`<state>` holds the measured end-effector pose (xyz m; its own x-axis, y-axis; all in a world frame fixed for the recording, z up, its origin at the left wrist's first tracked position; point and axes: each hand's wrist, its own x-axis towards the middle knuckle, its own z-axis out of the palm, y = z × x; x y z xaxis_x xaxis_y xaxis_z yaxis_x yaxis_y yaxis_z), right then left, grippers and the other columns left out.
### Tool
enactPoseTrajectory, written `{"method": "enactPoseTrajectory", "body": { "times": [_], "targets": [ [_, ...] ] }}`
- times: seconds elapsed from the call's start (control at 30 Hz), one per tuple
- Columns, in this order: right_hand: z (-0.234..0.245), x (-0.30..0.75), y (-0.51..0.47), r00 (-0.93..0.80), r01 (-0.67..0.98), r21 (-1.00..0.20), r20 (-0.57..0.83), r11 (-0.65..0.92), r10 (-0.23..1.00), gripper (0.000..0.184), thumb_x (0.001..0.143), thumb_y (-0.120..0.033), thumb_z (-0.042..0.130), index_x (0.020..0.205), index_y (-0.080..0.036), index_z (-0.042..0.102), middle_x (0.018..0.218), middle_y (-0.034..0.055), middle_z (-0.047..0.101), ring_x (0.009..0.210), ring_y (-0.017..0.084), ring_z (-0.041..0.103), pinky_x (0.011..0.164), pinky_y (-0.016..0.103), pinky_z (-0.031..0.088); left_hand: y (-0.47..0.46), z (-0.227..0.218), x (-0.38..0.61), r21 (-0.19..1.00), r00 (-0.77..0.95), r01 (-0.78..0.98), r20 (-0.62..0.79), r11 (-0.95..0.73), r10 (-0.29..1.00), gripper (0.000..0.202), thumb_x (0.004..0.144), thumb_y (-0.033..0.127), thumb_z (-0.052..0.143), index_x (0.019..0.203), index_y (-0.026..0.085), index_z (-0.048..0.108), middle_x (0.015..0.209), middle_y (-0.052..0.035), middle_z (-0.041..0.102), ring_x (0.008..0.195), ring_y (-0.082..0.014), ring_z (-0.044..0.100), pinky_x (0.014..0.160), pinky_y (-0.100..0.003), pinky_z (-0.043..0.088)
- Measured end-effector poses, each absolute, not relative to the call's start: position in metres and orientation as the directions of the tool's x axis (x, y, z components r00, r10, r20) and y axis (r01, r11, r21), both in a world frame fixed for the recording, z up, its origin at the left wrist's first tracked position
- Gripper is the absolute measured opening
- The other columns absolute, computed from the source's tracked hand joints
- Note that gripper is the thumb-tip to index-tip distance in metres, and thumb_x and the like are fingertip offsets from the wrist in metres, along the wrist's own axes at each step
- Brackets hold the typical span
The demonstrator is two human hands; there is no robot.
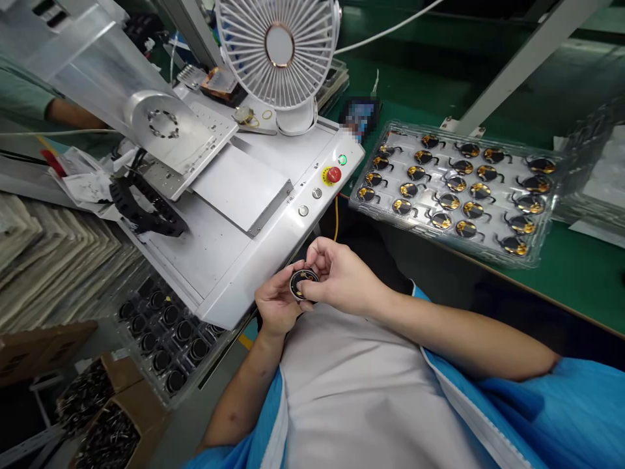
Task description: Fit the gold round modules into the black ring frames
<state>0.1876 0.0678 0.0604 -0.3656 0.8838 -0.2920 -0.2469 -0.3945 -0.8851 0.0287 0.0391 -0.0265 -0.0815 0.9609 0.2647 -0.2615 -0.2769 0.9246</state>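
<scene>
A small round black part with gold contacts (303, 284) is held close to my body, just below the front edge of a white machine (254, 221). My left hand (275, 303) cups it from the left with fingers closed round its rim. My right hand (339, 277) pinches it from the right and above, fingers curled onto it. A clear plastic tray (493, 251) holding several similar black-and-gold round parts lies on the green table to the right.
The machine carries a red stop button (334, 174), a green light (342, 159) and two silver buttons. A white fan (280, 52) stands behind it. A tray of black rings (161, 332) and cardboard boxes (105, 417) sit lower left. Another person's arm (68, 114) shows upper left.
</scene>
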Motion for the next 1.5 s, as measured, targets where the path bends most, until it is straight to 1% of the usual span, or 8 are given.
{"method": "enactPoseTrajectory", "body": {
  "times": [0.23,0.47,0.7,0.87,1.13,1.27,1.4,1.5],
  "targets": [
    [0.059,0.189,0.069,-0.364,-0.215,-0.894,-0.301,-0.394,0.881,0.032,0.063,-0.007,0.066,0.082,-0.022,0.046,0.067,-0.0074,0.065,0.052,0.008,0.059,0.046,0.016,0.041,0.04,-0.033,0.026,0.931,-0.094,-0.241,0.259,-0.274,0.961,0.067,0.05,0.043,0.102,0.113,0.03,0.081,0.11,-0.0062,0.083,0.092,-0.0233,0.081,0.083,-0.032,0.067],
    [0.051,0.186,0.07,-0.452,-0.323,-0.82,-0.305,-0.473,0.838,0.041,0.065,-0.016,0.078,0.084,-0.023,0.043,0.058,-0.0097,0.061,0.05,0.013,0.064,0.046,0.018,0.045,0.039,-0.031,0.028,0.92,-0.131,-0.237,0.287,-0.311,0.949,0.063,0.054,0.037,0.102,0.113,0.033,0.08,0.11,-0.0047,0.083,0.093,-0.0233,0.082,0.082,-0.031,0.068],
    [0.041,0.197,0.075,-0.506,-0.066,-0.816,-0.468,-0.574,0.724,0.053,0.059,-0.047,0.097,0.074,-0.017,0.055,0.058,0.0008,0.068,0.049,0.011,0.061,0.043,0.018,0.05,0.033,-0.029,0.03,0.921,-0.092,-0.231,0.3,-0.314,0.949,0.057,0.065,0.029,0.098,0.118,0.034,0.078,0.118,-0.0069,0.08,0.102,-0.0262,0.08,0.09,-0.035,0.067],
    [0.026,0.196,0.071,-0.511,-0.189,-0.793,-0.424,-0.579,0.748,0.064,0.057,-0.061,0.095,0.064,-0.02,0.046,0.05,-0.0004,0.064,0.038,0.009,0.054,0.036,0.019,0.049,0.03,-0.021,0.031,0.932,-0.035,-0.118,0.341,-0.343,0.939,0.056,0.07,0.02,0.094,0.122,0.033,0.076,0.119,-0.0097,0.078,0.105,-0.0282,0.079,0.093,-0.038,0.066],
    [0.032,0.162,0.085,-0.534,-0.332,-0.732,-0.375,-0.596,0.758,0.066,0.053,-0.057,0.099,0.065,-0.019,0.045,0.05,-0.0052,0.059,0.038,0.008,0.052,0.035,0.02,0.052,0.032,-0.007,0.024,0.954,-0.27,-0.068,0.265,-0.292,0.926,0.048,0.072,0.02,0.093,0.117,0.029,0.079,0.115,-0.0074,0.08,0.105,-0.0301,0.079,0.094,-0.041,0.067],
    [0.048,0.155,0.112,-0.55,-0.155,-0.834,-0.372,-0.529,0.748,0.06,0.05,-0.05,0.101,0.076,-0.017,0.058,0.057,-0.0021,0.064,0.046,0.011,0.059,0.037,0.019,0.054,0.038,0.002,0.015,0.953,-0.4,-0.147,0.189,-0.266,0.897,0.046,0.074,0.023,0.092,0.118,0.026,0.078,0.119,-0.0095,0.08,0.109,-0.0286,0.078,0.096,-0.038,0.066],
    [0.059,0.171,0.158,-0.227,-0.103,-0.914,-0.363,-0.392,0.904,0.047,0.068,-0.041,0.095,0.082,-0.019,0.055,0.056,-0.0039,0.063,0.041,0.012,0.057,0.032,0.02,0.049,0.042,0.016,0.005,0.918,-0.342,-0.237,0.227,-0.317,0.912,0.04,0.084,0.025,0.085,0.123,0.026,0.076,0.123,-0.0107,0.079,0.115,-0.0283,0.075,0.103,-0.039,0.061],
    [0.062,0.181,0.193,-0.067,-0.118,-0.939,-0.317,-0.323,0.946,0.037,0.085,-0.038,0.082,0.079,-0.021,0.05,0.048,-0.0069,0.055,0.033,0.01,0.047,0.029,0.02,0.043,0.046,0.027,0.004,0.929,-0.206,-0.244,0.231,-0.278,0.951,0.034,0.088,0.024,0.08,0.122,0.027,0.076,0.123,-0.0096,0.077,0.105,-0.0282,0.079,0.094,-0.041,0.066]
  ]
}}
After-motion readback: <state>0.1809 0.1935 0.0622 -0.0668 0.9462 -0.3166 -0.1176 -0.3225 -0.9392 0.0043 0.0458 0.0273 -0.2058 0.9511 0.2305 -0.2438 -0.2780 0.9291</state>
